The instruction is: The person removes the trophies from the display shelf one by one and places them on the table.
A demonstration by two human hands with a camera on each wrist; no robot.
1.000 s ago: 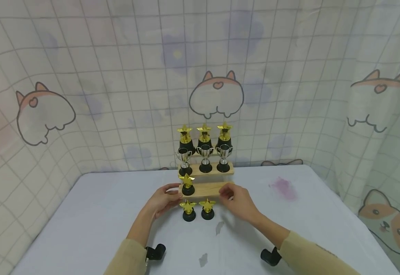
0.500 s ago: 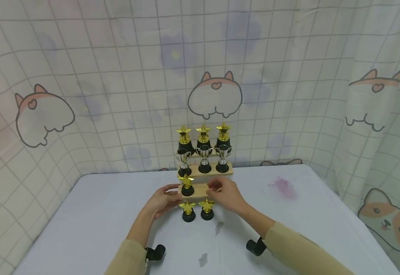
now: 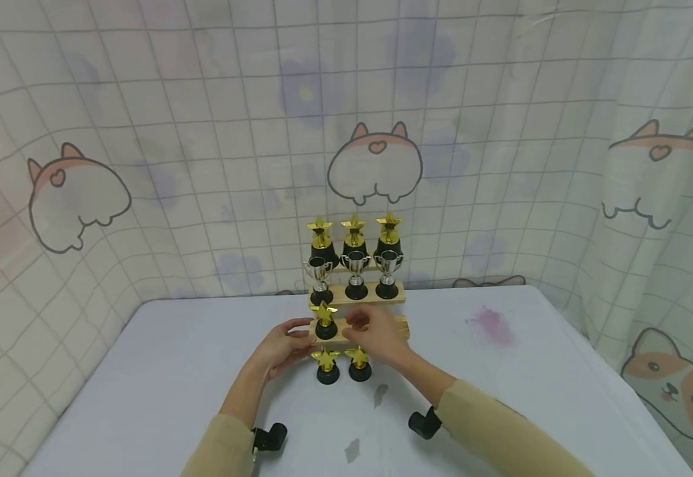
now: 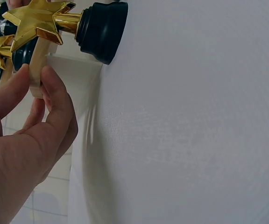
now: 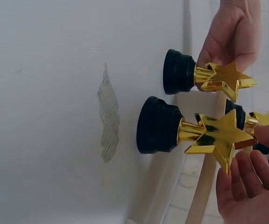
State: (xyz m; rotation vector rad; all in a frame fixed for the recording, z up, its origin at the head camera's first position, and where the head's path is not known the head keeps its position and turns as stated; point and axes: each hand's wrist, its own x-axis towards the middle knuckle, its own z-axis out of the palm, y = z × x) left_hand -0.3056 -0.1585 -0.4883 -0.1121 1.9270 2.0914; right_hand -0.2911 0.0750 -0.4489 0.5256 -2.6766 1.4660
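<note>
My left hand (image 3: 285,348) pinches the left end of the wooden shelf's lowest step (image 3: 403,326), thumb on one side and fingers on the other in the left wrist view. My right hand (image 3: 377,336) is over the same step, right of a gold star trophy (image 3: 325,322) standing on it. Two more star trophies stand on the table in front, a left one (image 3: 327,366) and a right one (image 3: 359,365). In the right wrist view, the thumb and fingers are parted near the nearer star (image 5: 223,135), holding nothing that I can see.
Three silver cups (image 3: 356,271) stand on the middle step (image 3: 370,301). Three taller gold star trophies (image 3: 354,238) are on the step behind. The white table (image 3: 203,371) backs onto a gridded cloth (image 3: 233,165).
My right hand has moved left along the lowest step, from its right end towards the trophy on it. The left hand keeps its place, and the trophies have not moved.
</note>
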